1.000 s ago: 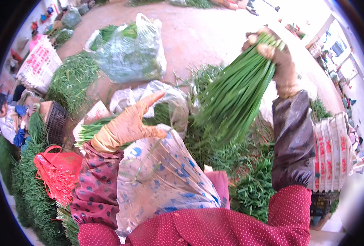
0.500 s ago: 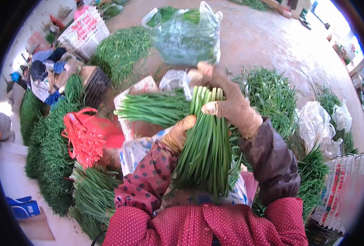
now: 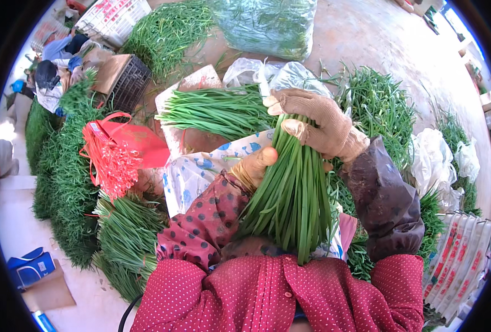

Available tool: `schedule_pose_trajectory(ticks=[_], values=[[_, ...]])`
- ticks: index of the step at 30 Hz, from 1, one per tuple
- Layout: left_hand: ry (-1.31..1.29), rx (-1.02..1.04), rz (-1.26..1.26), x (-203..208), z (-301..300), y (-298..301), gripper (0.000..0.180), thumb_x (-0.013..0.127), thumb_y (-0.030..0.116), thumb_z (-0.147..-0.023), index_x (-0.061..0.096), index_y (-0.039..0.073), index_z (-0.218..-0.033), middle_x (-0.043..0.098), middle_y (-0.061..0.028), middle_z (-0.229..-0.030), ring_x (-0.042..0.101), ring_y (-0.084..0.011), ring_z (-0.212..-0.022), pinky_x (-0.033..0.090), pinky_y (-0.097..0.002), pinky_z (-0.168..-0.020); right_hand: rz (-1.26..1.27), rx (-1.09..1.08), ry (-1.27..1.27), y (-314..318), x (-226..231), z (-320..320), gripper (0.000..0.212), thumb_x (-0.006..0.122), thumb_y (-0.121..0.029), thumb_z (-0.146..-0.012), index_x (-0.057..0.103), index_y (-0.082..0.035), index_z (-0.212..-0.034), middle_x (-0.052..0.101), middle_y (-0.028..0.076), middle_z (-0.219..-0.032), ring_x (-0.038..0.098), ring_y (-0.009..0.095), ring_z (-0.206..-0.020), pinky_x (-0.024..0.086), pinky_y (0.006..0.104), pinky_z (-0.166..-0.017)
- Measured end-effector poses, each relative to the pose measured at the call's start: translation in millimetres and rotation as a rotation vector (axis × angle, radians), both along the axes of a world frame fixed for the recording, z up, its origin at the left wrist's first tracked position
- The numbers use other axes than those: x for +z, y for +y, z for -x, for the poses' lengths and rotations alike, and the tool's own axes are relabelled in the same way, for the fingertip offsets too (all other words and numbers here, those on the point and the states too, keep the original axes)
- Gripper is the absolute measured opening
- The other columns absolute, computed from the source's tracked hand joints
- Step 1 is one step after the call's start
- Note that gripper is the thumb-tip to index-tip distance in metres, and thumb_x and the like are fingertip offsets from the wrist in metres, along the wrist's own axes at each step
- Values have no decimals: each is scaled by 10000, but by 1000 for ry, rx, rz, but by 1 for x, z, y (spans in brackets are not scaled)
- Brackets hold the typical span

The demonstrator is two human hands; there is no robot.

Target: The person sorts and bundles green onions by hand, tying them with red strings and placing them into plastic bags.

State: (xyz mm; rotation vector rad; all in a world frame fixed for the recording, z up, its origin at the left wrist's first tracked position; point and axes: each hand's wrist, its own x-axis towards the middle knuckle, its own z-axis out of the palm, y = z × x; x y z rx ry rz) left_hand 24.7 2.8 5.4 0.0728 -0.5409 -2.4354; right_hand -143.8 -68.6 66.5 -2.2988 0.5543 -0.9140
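Observation:
A thick bunch of garlic chives (image 3: 295, 193) hangs in front of my chest, pale stem ends up and leaves fanning down. My left hand (image 3: 256, 167), in a tan glove, grips it from the left, its fingers mostly hidden behind the leaves. My gloved right hand (image 3: 320, 123) closes over the top, its thumb in front and fingers curled round the stem ends. Just beyond, another pile of chives (image 3: 218, 110) lies sideways on a pale board (image 3: 201, 77). A white cloth with blue prints (image 3: 201, 171) spreads beneath my left forearm.
At left, a red bag (image 3: 143, 146) holds red strips (image 3: 113, 171), beside heaped greens (image 3: 71, 193) and bundled chives (image 3: 126, 238). A large filled plastic bag (image 3: 265, 33) stands ahead. Loose greens (image 3: 375, 105) lie right, near stacked white crates (image 3: 458, 260). Another person (image 3: 52, 83) sits at far left.
My right hand has folded over the stem ends, which stood exposed between its thumb and fingers before. The bunch has shifted slightly right, and the whole view has tilted downward.

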Motion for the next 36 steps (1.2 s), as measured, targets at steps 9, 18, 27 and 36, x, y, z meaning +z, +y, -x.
schedule_pose_trajectory(ticks=[9, 18, 27, 36], values=[[-238, 220, 4, -15, -12, -3, 553, 733, 333, -762, 578, -5, -1170, 653, -175, -1022, 663, -277, -932, 550, -398, -861, 262, -331, 148, 1, -11, -20, 530, 696, -149, -810, 513, -55, -1298, 514, 202, -1330, 470, 394, -1263, 387, 454, -1050], [-131, 140, -59, -28, -19, -7, 576, 800, 284, -689, 584, 10, -1149, 637, -124, -1019, 628, -247, -894, 533, -383, -825, 361, -109, 270, -10, 47, -24, 296, 700, -120, -735, 656, -103, -1027, 623, 73, -1195, 567, 302, -1151, 486, 394, -928], [-80, 101, 102, -25, -13, -3, 840, 733, 673, -667, 579, 36, -1192, 642, -134, -1064, 637, -259, -930, 534, -403, -814, 644, 263, 887, -10, 90, -51, 157, 619, -143, -717, 653, -125, -869, 588, 14, -881, 610, 240, -880, 517, 367, -719], [5, 138, 118, -44, -7, -10, 1145, 347, 956, -574, 567, 23, -1200, 649, -160, -1044, 645, -271, -912, 542, -428, -805, 628, 197, 951, -14, 68, -61, 192, 616, -126, -743, 654, -101, -930, 636, 60, -938, 638, 267, -885, 539, 386, -755]])
